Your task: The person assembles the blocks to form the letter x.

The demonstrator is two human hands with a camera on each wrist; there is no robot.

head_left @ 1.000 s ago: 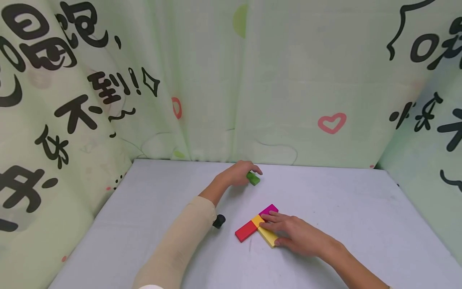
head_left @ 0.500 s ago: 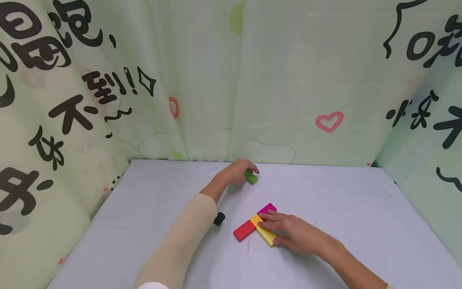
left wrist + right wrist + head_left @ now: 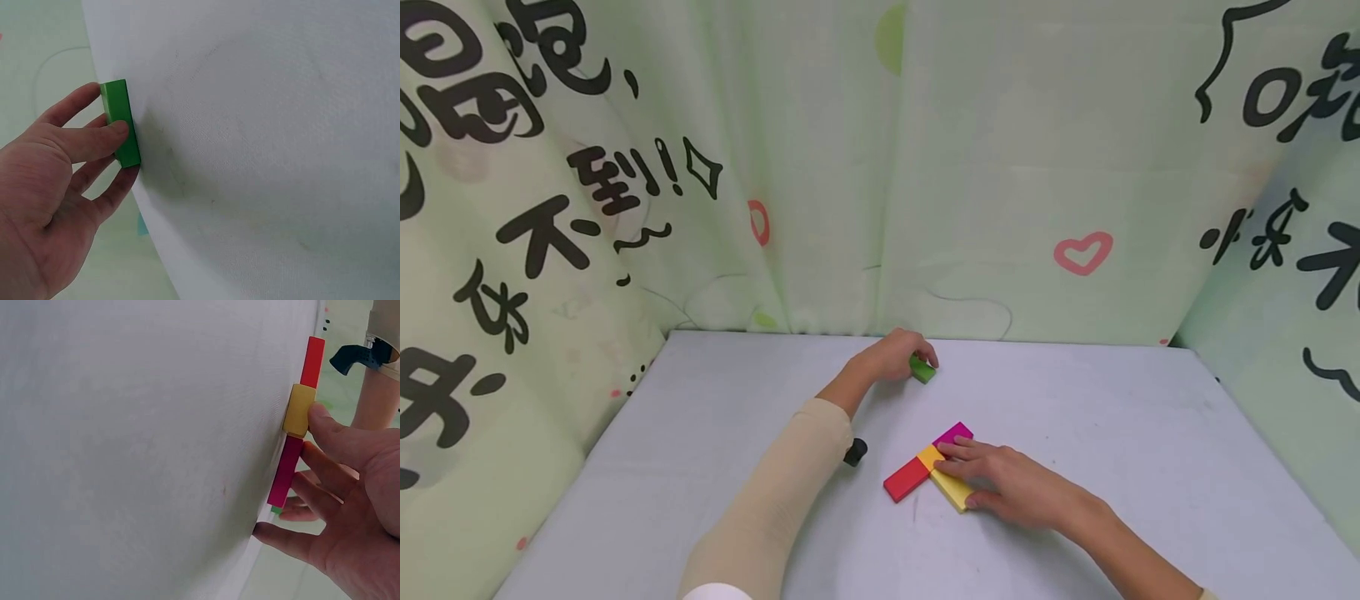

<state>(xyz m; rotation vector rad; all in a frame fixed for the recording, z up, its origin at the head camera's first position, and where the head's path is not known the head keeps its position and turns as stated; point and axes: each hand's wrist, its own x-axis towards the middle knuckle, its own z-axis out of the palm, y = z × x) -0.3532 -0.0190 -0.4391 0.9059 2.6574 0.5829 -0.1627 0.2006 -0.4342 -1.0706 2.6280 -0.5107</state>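
Observation:
At the far side of the table, my left hand (image 3: 897, 357) pinches a green block (image 3: 122, 125) between thumb and fingers. The left wrist view shows the thumb across the block's face. Nearer the front, my right hand (image 3: 1018, 487) rests on a group of blocks with fairly straight fingers. A red block (image 3: 906, 479), a small orange block (image 3: 929, 457) and a magenta block (image 3: 953, 435) form a slanting row. A yellow block (image 3: 952, 490) branches off toward the front right. My right thumb touches its near end, and the fingers partly cover the yellow and magenta blocks.
The white tabletop (image 3: 1120, 450) carries the blocks. A pale green printed curtain (image 3: 985, 183) hangs behind it and along both sides. A black wrist-worn device (image 3: 855, 452) sticks out beside the left sleeve (image 3: 775, 508).
The left fingertips have curled down slightly beside the green block. My right hand and the blocks under it keep their arrangement. The head view has shifted a little.

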